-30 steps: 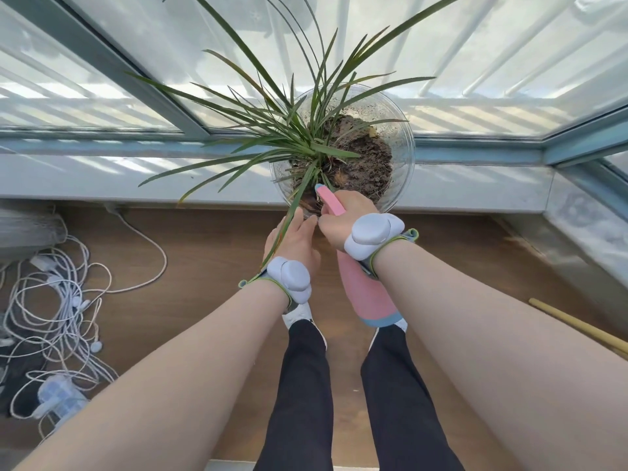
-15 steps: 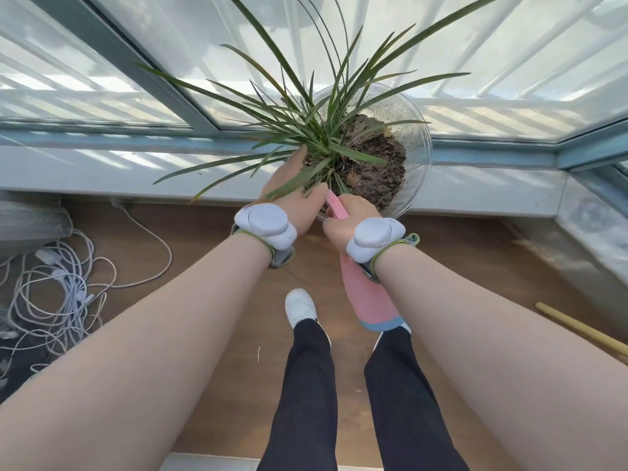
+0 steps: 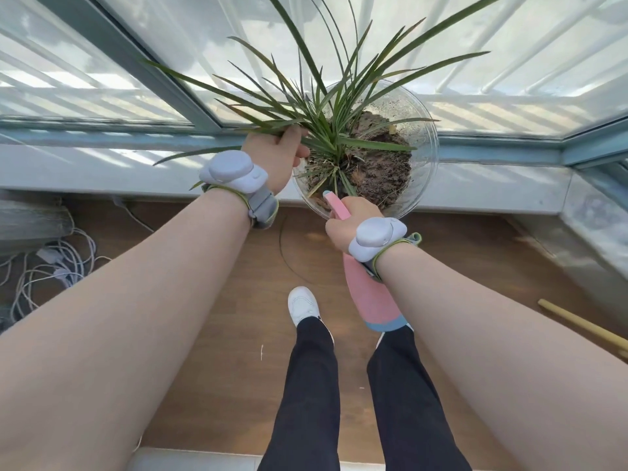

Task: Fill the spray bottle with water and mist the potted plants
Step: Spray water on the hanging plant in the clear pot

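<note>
Windowsill (image 3: 102,171): pink spray bottle (image 3: 370,294), blue base.

We lose the spray bottle (image 3: 370,300)'s trigger under the right hand (image 3: 343,226); leaf tips run off the top edge, and cables (image 3: 44,266) at left are cropped.

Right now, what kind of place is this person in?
Probably a sunny window corner or enclosed balcony at home. Big glass windows meet at an angle above a pale sill, a potted plant stands on it, and the floor is wood.
</note>
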Demonstrator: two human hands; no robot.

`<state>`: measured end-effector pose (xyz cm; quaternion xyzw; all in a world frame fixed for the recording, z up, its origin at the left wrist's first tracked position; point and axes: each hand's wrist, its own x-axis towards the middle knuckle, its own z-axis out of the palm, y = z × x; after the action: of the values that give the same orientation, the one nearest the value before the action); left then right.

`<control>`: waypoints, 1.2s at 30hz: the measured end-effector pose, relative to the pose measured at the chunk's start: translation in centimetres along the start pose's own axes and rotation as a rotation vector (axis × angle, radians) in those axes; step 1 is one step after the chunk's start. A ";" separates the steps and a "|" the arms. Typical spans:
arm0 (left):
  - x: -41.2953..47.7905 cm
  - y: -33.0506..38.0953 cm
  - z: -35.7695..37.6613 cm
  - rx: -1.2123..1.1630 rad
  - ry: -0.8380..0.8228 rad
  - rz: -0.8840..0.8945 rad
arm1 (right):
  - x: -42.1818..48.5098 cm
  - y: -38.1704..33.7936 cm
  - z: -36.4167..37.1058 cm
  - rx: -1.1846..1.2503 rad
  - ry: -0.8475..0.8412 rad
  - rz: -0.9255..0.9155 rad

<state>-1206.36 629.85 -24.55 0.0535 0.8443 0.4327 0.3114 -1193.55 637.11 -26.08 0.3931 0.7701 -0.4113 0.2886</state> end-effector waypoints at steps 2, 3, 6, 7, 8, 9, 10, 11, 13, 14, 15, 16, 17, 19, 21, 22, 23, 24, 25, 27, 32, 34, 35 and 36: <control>-0.3 -0.3 0.2 0.004 0.004 -0.008 | -0.2 0.3 0.0 -0.003 -0.022 -0.003; -0.6 -0.6 0.4 0.010 -0.004 -0.022 | -0.4 0.5 0.0 0.002 -0.027 -0.002; -1.4 -1.8 0.9 0.118 -0.043 -0.081 | -1.0 1.3 0.0 0.025 -0.017 0.000; -1.7 -2.2 1.0 0.166 -0.054 -0.100 | -1.2 1.6 0.0 0.026 -0.018 -0.003; -2.0 -2.6 1.2 0.178 -0.059 -0.112 | -1.3 1.9 0.0 0.022 -0.026 -0.008; -2.3 -3.0 1.4 0.151 -0.061 -0.117 | -1.4 2.2 -0.1 0.017 -0.034 -0.011; -2.5 -3.4 1.4 0.118 -0.062 -0.118 | -1.4 2.4 0.0 0.015 -0.039 -0.014; -2.8 -3.7 1.6 0.097 -0.063 -0.120 | -1.5 2.6 0.0 0.015 -0.040 -0.012; -3.2 -4.1 1.9 0.088 -0.063 -0.129 | -1.6 3.1 -0.2 0.026 -0.032 0.003; -3.3 -4.3 2.1 0.100 -0.068 -0.139 | -1.7 3.3 -0.3 0.038 -0.025 0.014; -3.5 -4.4 2.4 0.123 -0.090 -0.151 | -1.8 3.5 -0.5 0.044 -0.020 0.026; -3.6 -4.6 2.8 0.149 -0.121 -0.153 | -1.8 3.7 -0.7 0.044 -0.020 0.038; -3.8 -4.8 3.3 0.175 -0.150 -0.148 | -2.0 4.0 -0.9 0.044 -0.025 0.052; -4.5 -5.2 4.3 0.230 -0.188 -0.146 | -2.0 4.5 -1.4 0.062 -0.034 0.078; -5.7 -5.3 5.2 0.335 -0.234 -0.128 | -2.1 5.3 -1.9 0.069 -0.029 0.088; -6.2 -5.6 5.5 0.410 -0.248 -0.088 | -2.0 5.5 -2.0 0.065 -0.024 0.089; -6.6 -6.0 6.0 0.489 -0.254 -0.044 | -2.0 5.9 -2.1 0.068 -0.014 0.093; -7.0 -6.3 6.6 0.568 -0.257 -0.021 | -2.0 6.3 -2.4 0.075 -0.008 0.097; -7.3 -6.5 7.2 0.663 -0.260 -0.015 | -2.0 6.7 -2.6 0.080 -0.011 0.101; -7.8 -7.1 8.1 0.882 -0.279 -0.004 | -1.9 7.1 -2.9 0.089 -0.035 0.103; -8.1 -9.6 9.9 1.035 -0.252 -0.002 | -1.5 8.3 -3.4 0.108 0.000 0.109; -8.0 -10.1 10.2 1.085 -0.223 0.006 | -1.5 8.7 -3.5 0.095 0.027 0.116; -8.0 -10.3 10.4 1.108 -0.215 0.010 | -1.5 8.8 -3.6 0.093 0.032 0.119; -7.9 -10.4 10.4 1.123 -0.213 0.009 | -1.4 8.9 -3.7 0.099 0.040 0.122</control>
<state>-1192.22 627.85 -33.22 0.2578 0.9084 -0.0890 0.3169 -1185.75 642.94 -26.78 0.4612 0.7291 -0.4226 0.2778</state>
